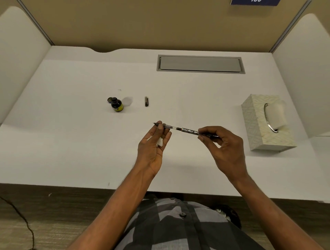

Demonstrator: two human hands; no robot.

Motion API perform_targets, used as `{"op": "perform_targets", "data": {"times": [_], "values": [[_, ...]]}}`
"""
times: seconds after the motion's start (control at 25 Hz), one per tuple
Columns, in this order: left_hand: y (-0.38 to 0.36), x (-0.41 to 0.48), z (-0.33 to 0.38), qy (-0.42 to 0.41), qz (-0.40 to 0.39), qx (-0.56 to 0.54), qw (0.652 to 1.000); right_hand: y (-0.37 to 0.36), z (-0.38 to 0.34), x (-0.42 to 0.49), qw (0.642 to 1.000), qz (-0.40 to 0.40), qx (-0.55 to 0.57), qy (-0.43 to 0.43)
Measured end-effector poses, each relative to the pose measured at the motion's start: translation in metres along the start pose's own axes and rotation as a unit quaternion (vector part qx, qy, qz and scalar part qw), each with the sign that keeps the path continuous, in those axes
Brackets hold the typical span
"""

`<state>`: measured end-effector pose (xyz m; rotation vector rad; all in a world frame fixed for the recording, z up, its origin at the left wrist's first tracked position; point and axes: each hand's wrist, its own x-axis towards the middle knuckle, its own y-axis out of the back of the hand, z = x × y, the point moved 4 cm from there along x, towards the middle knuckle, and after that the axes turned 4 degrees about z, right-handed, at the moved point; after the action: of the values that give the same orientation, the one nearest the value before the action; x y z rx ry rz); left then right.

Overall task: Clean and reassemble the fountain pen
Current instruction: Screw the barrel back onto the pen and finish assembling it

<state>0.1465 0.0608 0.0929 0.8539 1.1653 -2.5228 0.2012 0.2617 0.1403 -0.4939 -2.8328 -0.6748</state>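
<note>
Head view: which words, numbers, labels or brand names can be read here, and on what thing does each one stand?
Blue sign at the top edge: white digits, cut off by the frame, not readable.
Ink bottle: yellow label, print too small to read.
Fountain pen: marks on the barrel, too blurred to read.
Tissue box: only a leaf pattern, no text.

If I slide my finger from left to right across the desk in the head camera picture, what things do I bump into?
Bottle lid → ink bottle → pen cap → left hand with a tissue bit → pen → right hand → tissue box.
</note>
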Motion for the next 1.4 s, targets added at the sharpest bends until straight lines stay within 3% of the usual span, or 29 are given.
{"op": "perform_targets", "data": {"times": [0.2,0.36,0.52,1.0,1.16,1.4], "values": [[-0.006,-0.007,-0.01,0.014,-0.008,0.004,1.0,-0.001,0.003,-0.007,0.995,-0.006,0.072,-0.075],[-0.01,-0.013,-0.018,0.021,-0.022,0.018,0.999,0.0,0.008,-0.009,0.969,0.059,0.16,-0.177],[-0.008,-0.016,-0.021,0.013,-0.006,0.011,1.0,-0.006,0.016,-0.008,0.954,0.055,0.168,-0.241],[-0.01,-0.01,-0.019,-0.02,0.012,0.015,1.0,-0.006,0.015,0.0,0.979,-0.014,0.104,-0.175],[-0.013,-0.01,-0.02,-0.015,0.013,0.023,1.0,-0.009,0.02,0.002,0.97,0.003,0.114,-0.214],[-0.018,-0.006,-0.018,-0.021,0.021,0.028,0.999,-0.009,0.024,0.004,0.978,-0.014,0.083,-0.191]]}}
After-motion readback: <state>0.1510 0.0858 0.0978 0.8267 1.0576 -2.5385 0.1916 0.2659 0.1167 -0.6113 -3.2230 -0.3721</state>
